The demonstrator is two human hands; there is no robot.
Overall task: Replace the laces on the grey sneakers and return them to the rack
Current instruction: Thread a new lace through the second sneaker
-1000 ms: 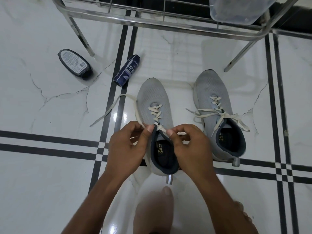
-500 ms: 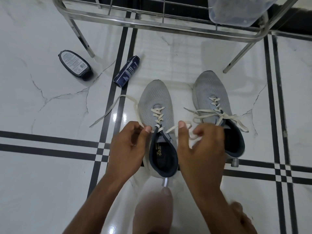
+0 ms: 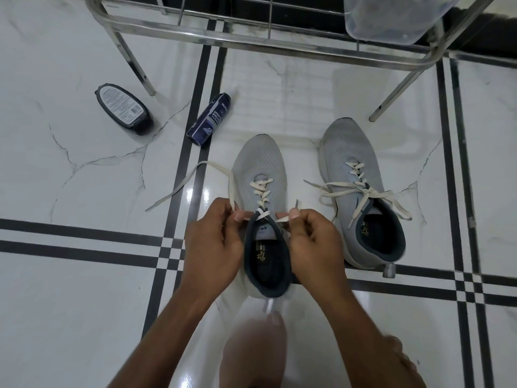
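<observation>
Here, lace [image 3: 261, 196] ends pinched in both hands' fingers [image 3: 239, 217], sneaker [image 3: 261, 175] between

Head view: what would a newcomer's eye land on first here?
First, the two hands at centre: the left hand and right hand each pinch an end of the cream lace at the top eyelets of the near grey sneaker. To its right stands the second sneaker, already laced and tied in a loose bow. A blue cleaner can lies on the white floor at upper left, below the steel rack.
</observation>
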